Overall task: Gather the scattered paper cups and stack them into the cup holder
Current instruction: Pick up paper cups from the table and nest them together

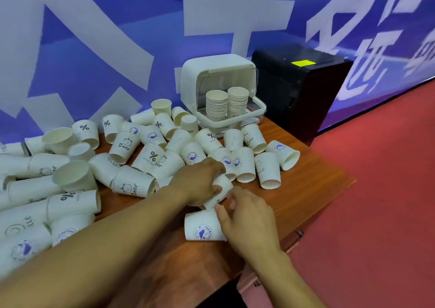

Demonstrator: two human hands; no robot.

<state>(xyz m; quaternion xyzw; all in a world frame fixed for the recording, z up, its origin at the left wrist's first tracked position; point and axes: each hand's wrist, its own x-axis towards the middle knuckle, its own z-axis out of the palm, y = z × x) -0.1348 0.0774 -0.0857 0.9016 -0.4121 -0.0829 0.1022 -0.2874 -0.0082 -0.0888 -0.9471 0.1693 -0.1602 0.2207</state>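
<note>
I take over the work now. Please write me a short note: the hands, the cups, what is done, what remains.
The left hand grips one cup, low over the table.
The right hand touches the whale-print cup lying on its side; whether it grips, I cannot tell.
The cup holder at the back, open, holds two stacks.
Done: those stacks.
To do: many loose cups on the table, mostly left of the hands.

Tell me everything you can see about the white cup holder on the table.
The cup holder is a white, plastic-looking box with rounded corners, its front cover swung up. It stands upright at the far end of the table, before the blue wall, a black box beside it, holding two stacks of cups.
</note>
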